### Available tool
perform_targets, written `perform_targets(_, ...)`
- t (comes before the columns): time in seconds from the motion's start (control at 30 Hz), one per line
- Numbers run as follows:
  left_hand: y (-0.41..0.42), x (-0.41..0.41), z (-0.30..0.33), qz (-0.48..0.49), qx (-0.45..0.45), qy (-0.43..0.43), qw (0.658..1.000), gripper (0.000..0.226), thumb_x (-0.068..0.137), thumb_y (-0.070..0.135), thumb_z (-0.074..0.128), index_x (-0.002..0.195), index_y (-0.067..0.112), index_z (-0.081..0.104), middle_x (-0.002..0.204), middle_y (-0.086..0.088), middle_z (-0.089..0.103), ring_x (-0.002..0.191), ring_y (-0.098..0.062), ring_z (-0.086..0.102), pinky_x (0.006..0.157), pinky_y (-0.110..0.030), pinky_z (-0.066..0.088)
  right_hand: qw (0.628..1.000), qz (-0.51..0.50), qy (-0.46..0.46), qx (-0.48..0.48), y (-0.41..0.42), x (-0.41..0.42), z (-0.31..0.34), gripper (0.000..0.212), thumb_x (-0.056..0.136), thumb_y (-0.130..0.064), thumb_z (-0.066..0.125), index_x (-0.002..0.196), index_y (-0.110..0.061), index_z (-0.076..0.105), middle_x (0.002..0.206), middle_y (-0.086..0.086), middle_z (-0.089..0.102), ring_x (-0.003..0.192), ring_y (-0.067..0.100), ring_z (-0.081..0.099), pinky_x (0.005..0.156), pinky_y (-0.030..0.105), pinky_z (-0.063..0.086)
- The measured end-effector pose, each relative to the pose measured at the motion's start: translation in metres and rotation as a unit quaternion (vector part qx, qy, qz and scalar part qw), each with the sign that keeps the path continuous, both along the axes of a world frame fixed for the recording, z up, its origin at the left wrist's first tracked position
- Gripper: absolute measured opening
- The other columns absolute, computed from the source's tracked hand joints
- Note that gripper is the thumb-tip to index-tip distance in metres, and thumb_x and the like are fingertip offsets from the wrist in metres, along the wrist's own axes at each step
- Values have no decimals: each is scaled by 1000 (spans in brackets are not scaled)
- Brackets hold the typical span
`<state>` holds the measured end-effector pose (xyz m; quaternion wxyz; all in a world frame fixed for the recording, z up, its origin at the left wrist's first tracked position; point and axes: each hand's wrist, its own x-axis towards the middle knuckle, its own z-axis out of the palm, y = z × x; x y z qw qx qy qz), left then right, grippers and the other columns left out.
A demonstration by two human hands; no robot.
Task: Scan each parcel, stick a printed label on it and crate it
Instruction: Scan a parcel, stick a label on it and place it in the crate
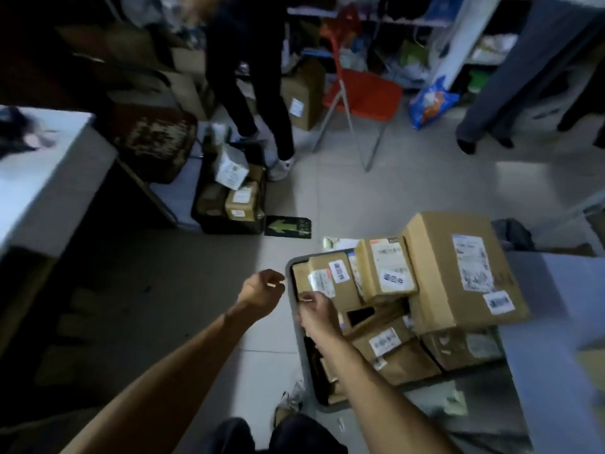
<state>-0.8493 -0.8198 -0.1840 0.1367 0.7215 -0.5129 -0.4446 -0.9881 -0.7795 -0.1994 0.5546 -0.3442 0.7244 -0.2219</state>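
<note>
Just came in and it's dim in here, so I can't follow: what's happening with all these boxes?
A person is working over a grey crate heaped with cardboard parcels, many already labelled. Their right hand is at the crate's near corner and seems to pinch a small white slip; the left hand hovers beside the crate with something small and white in its fingers too. Farther off, a black crate holds more parcels, and someone else stands behind it.
</note>
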Motion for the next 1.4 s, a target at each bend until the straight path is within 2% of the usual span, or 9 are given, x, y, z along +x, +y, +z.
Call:
perform_targets(0.1, 34, 66, 33, 22, -42, -52, 998, 21, 91, 18, 63, 109, 15, 73, 101, 0, 68, 93, -20, 64, 74, -23, 45, 987, 138, 42, -64, -14, 59, 28, 10, 79, -24, 60, 87, -29, 62, 96, 7, 71, 89, 27, 67, 80, 37, 54)
perform_targets(0.2, 90, 142, 61, 85, -79, -123, 986, 19, 84, 32, 61, 97, 20, 69, 100, -2, 69, 96, -25, 66, 75, -31, 49, 929, 332, 97, -130, 1, 135, 68, 20, 92, -26, 61, 111, -24, 64, 101, -4, 64, 100, 22, 63, 84, 29, 49)
perform_targets(0.33, 212, 243, 91, 121, -111, -334, 928, 17, 89, 34, 58, 97, 20, 62, 103, -1, 63, 98, -27, 63, 71, -33, 40, 772, 550, 202, -247, 67, 253, 95, 32, 95, -31, 57, 126, -24, 60, 126, 2, 59, 120, 25, 56, 96, 34, 47)
perform_targets(0.47, 370, 324, 124, 182, -46, -490, 851, 19, 88, 28, 51, 102, 19, 61, 104, -6, 62, 98, -32, 62, 77, -38, 42, 603, 653, 246, -386, 177, 368, 122, 35, 94, -26, 53, 128, -20, 58, 130, 4, 56, 126, 26, 49, 101, 38, 42)
perform_targets(0.63, 565, 373, 152, 322, 69, -533, 779, 30, 84, 20, 52, 112, 14, 62, 113, -10, 63, 106, -33, 59, 75, -36, 39, 429, 738, 232, -467, 325, 468, 144, 39, 89, -26, 53, 126, -16, 57, 129, 7, 57, 123, 29, 50, 97, 41, 43)
perform_targets(0.8, 694, 397, 158, 423, 147, -521, 727, 34, 86, 27, 53, 118, 18, 61, 115, -5, 62, 107, -28, 58, 84, -37, 43, 319, 774, 190, -513, 434, 531, 154, 36, 91, -29, 52, 124, -16, 57, 125, 6, 58, 117, 29, 52, 91, 38, 43)
perform_targets(0.97, 766, 428, 147, 476, 183, -494, 705, 34, 91, 29, 52, 122, 18, 59, 119, -4, 59, 111, -27, 54, 91, -36, 40, 265, 798, 160, -518, 509, 586, 148, 36, 90, -25, 52, 125, -15, 57, 131, 9, 55, 122, 30, 50, 94, 38, 40)
perform_targets(1.2, 829, 523, 130, 477, 218, -489, 697, 31, 93, 31, 51, 120, 18, 58, 119, -4, 59, 111, -26, 55, 88, -36, 40, 196, 804, 158, -539, 587, 704, 125, 35, 94, -26, 50, 126, -14, 54, 129, 7, 55, 123, 29, 48, 93, 38, 38)
perform_targets(1.4, 875, 640, 130, 491, 218, -474, 698, 26, 92, 29, 51, 114, 20, 60, 117, -5, 62, 108, -26, 55, 84, -37, 41, 188, 807, 145, -540, 639, 833, 125, 28, 91, -23, 50, 117, -12, 55, 125, 8, 57, 118, 29, 49, 91, 37, 37)
